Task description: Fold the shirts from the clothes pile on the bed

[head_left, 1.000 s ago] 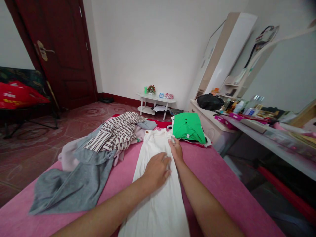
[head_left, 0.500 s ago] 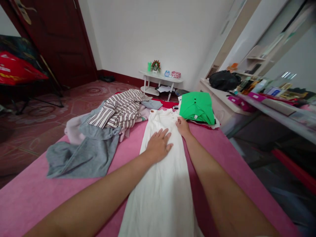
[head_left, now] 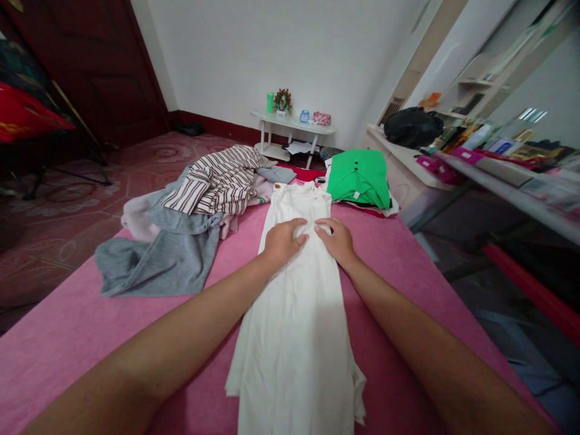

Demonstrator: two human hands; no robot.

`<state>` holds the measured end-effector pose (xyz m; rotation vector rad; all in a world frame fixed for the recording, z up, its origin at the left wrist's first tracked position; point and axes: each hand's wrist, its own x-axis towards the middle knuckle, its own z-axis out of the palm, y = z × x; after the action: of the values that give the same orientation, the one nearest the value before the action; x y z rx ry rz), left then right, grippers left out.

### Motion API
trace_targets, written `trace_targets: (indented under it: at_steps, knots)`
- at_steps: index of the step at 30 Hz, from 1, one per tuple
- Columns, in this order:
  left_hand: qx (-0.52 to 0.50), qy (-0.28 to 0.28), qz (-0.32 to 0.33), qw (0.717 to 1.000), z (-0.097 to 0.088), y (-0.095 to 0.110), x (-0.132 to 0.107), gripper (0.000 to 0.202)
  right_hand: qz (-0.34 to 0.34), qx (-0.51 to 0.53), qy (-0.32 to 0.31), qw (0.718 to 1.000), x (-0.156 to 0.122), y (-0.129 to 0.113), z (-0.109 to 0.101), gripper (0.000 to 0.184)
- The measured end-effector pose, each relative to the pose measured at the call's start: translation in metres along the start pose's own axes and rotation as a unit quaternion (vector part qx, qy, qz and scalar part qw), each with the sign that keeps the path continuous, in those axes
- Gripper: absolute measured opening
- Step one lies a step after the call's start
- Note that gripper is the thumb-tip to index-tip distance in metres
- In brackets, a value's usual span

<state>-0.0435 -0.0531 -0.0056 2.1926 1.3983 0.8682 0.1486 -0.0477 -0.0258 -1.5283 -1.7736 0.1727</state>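
Observation:
A long white garment (head_left: 294, 314) lies folded lengthwise down the middle of the pink bed cover (head_left: 81, 338). Both my hands rest on its upper part, side by side. My left hand (head_left: 281, 240) lies palm down with the fingers bent onto the cloth. My right hand (head_left: 336, 240) presses beside it, fingers curled and fingertips meeting the left hand's. Whether either hand pinches the fabric I cannot make out.
A heap with a striped shirt (head_left: 217, 184) and a grey garment (head_left: 167, 260) lies to the left. A folded green shirt (head_left: 359, 178) sits at the bed's far right. A cluttered white desk (head_left: 408, 169) stands right, a small white table (head_left: 290, 130) by the wall.
My right hand has come back from the garment's far right edge to the middle beside my left hand. The view has tilted down and nearer.

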Motion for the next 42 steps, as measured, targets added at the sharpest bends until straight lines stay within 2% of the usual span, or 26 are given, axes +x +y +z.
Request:
trace_targets:
  at_steps: [3, 5, 6, 7, 10, 11, 13, 15, 16, 18, 20, 21, 23, 25, 27, 30, 33, 36, 39, 42]
  knots:
    - [-0.097, -0.092, 0.040, 0.990, -0.008, -0.007, 0.009, 0.038, 0.018, 0.034, -0.050, 0.998, -0.014, -0.016, -0.012, 0.021]
    - [-0.187, -0.161, 0.071, 0.966, -0.014, -0.013, 0.017, 0.036, 0.031, 0.079, -0.073, 0.994, -0.014, -0.021, -0.021, 0.020]
    - [-0.227, -0.176, 0.072, 0.955, -0.017, -0.015, 0.022, 0.036, 0.040, 0.099, -0.070, 0.992, -0.012, -0.022, -0.026, 0.020]
    - [-0.257, -0.176, 0.061, 0.948, -0.019, -0.017, 0.025, 0.036, 0.051, 0.112, -0.057, 0.991, -0.008, -0.022, -0.031, 0.021]
    - [-0.287, -0.119, 0.002, 0.951, -0.020, -0.024, 0.031, 0.036, 0.062, 0.133, -0.010, 0.989, 0.006, -0.019, -0.038, 0.024]
    - [-0.277, -0.104, -0.014, 0.955, -0.019, -0.027, 0.031, 0.035, 0.061, 0.134, -0.019, 0.989, 0.008, -0.017, -0.038, 0.025]
    - [-0.222, -0.085, -0.030, 0.971, -0.015, -0.033, 0.029, 0.032, 0.053, 0.115, -0.079, 0.989, 0.008, -0.011, -0.035, 0.024]
    - [-0.164, -0.068, -0.033, 0.984, -0.013, -0.036, 0.026, 0.030, 0.035, 0.076, -0.140, 0.987, 0.002, -0.006, -0.032, 0.026]
    - [-0.141, -0.050, -0.030, 0.988, -0.012, -0.036, 0.024, 0.029, 0.024, 0.058, -0.148, 0.987, -0.003, -0.004, -0.031, 0.028]
    - [-0.093, 0.001, 0.003, 0.996, -0.012, -0.032, 0.020, 0.033, 0.005, 0.032, -0.115, 0.993, -0.013, -0.003, -0.032, 0.033]
    - [-0.019, 0.030, 0.080, 0.996, -0.014, -0.024, 0.016, 0.036, -0.011, 0.002, -0.058, 0.998, -0.021, -0.006, -0.036, 0.036]
    - [0.025, 0.023, 0.123, 0.992, -0.014, -0.020, 0.014, 0.036, -0.022, -0.016, -0.039, 0.999, -0.023, -0.010, -0.038, 0.038]
    - [0.094, -0.027, 0.174, 0.980, -0.015, -0.013, 0.011, 0.034, -0.059, -0.046, -0.031, 0.997, -0.025, -0.017, -0.039, 0.044]
    - [0.137, -0.069, 0.166, 0.974, -0.014, -0.009, 0.009, 0.037, -0.109, -0.064, -0.079, 0.989, -0.023, -0.021, -0.035, 0.050]
    - [0.164, -0.081, 0.133, 0.974, -0.012, -0.010, 0.010, 0.041, -0.143, -0.086, -0.154, 0.974, -0.017, -0.019, -0.025, 0.054]
    - [0.170, -0.091, 0.100, 0.976, -0.010, -0.017, 0.013, 0.043, -0.098, -0.134, -0.210, 0.964, -0.001, -0.007, -0.007, 0.056]
    - [0.163, -0.090, 0.087, 0.979, -0.009, -0.022, 0.016, 0.043, -0.019, -0.168, -0.194, 0.966, 0.015, 0.003, 0.008, 0.055]
    - [0.162, -0.078, 0.070, 0.981, -0.008, -0.020, 0.015, 0.042, 0.014, -0.178, -0.163, 0.970, 0.017, 0.001, 0.014, 0.054]
    - [0.168, -0.065, 0.063, 0.982, -0.006, -0.020, 0.013, 0.043, 0.005, -0.182, -0.158, 0.970, 0.003, -0.003, 0.008, 0.053]
    - [0.166, -0.087, 0.094, 0.978, -0.009, -0.028, 0.011, 0.045, -0.062, -0.171, -0.192, 0.964, -0.023, -0.001, -0.011, 0.052]
